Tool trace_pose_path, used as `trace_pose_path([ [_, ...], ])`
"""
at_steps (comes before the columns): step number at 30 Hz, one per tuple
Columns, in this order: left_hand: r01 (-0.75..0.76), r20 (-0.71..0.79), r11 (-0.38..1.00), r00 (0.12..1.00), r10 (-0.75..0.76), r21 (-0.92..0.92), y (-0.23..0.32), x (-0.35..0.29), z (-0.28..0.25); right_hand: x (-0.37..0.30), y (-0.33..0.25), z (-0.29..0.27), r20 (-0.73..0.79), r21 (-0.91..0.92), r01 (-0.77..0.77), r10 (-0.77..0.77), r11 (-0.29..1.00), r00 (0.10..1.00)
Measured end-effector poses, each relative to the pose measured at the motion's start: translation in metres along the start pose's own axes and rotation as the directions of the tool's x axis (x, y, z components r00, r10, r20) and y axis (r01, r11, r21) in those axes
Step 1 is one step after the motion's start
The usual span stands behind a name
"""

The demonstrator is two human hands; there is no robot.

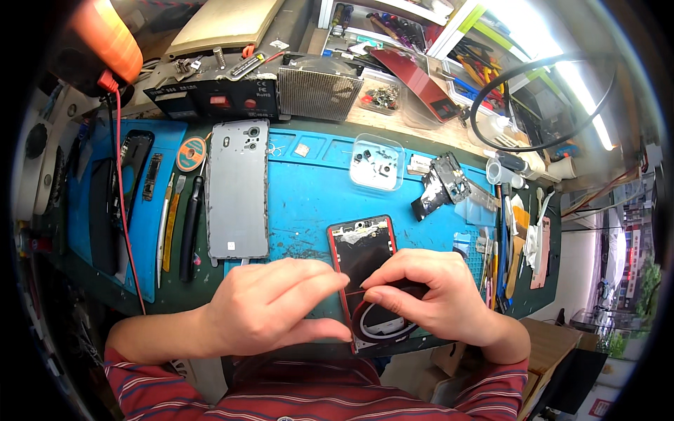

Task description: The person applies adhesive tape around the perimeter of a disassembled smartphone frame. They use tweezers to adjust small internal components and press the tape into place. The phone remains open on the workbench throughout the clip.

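Cluttered with tools and parts, a phone-repair workbench (179, 282) filled the view, its dark green surface mostly covered by a blue repair mat (302, 203). On the mat, close to the worker's body, lay a red-edged smartphone (364, 256), its dark inner face exposed and both hands over it. The right hand (439, 291) had thumb and forefinger pinched together, gripping what looked like a roll of black tape (361, 328) above the phone's lower half. The left hand (270, 302) had its thumb and forefinger apart at the phone's left edge; whether a thin strip ran between the hands could not be told.

Work appeared to be partway along: the phone was already opened, and its open side seemed yet to be covered. Hands and roll hid much of the lower half, so any tape laid there could not be judged.

To the left stood a grey phone panel (237, 203), a solder spool (191, 153) and a black-handled tool (190, 231). Beyond the phone sat a clear plastic tub (377, 165) of small parts; to its right, a dark phone assembly (442, 186). Along the back were a black machine (189, 104) and tool-filled drawers (393, 28). At far right, a window (635, 281) showed greenery outside.
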State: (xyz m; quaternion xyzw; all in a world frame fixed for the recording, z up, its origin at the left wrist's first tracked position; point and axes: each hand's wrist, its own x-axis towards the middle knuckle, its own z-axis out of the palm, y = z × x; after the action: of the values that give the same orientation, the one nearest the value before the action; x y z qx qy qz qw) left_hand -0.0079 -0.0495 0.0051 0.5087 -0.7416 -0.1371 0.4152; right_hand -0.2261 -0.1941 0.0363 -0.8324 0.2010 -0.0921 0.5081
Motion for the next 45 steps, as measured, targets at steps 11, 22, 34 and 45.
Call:
trace_pose_path([
  [11,-0.240,-0.025,0.955,0.968,0.248,0.173,-0.012,-0.005,0.003,0.002,0.000,-0.005,0.124,0.222,-0.159,0.134,0.962,0.983],
  [22,-0.266,-0.042,0.919,0.956,0.290,0.291,-0.014,0.001,-0.002,0.009,-0.001,-0.002,-0.026,-0.024,0.065,-0.066,0.998,0.997],
  [34,-0.007,0.019,0.916,1.000,-0.001,0.401,-0.020,0.003,-0.001,0.025,0.018,-0.017,-0.146,-0.223,0.018,-0.051,0.975,0.988],
  [45,0.038,0.053,0.913,0.996,-0.065,0.406,-0.021,0.002,0.001,0.045,0.029,-0.009,-0.157,-0.389,0.108,-0.182,0.915,0.971],
])
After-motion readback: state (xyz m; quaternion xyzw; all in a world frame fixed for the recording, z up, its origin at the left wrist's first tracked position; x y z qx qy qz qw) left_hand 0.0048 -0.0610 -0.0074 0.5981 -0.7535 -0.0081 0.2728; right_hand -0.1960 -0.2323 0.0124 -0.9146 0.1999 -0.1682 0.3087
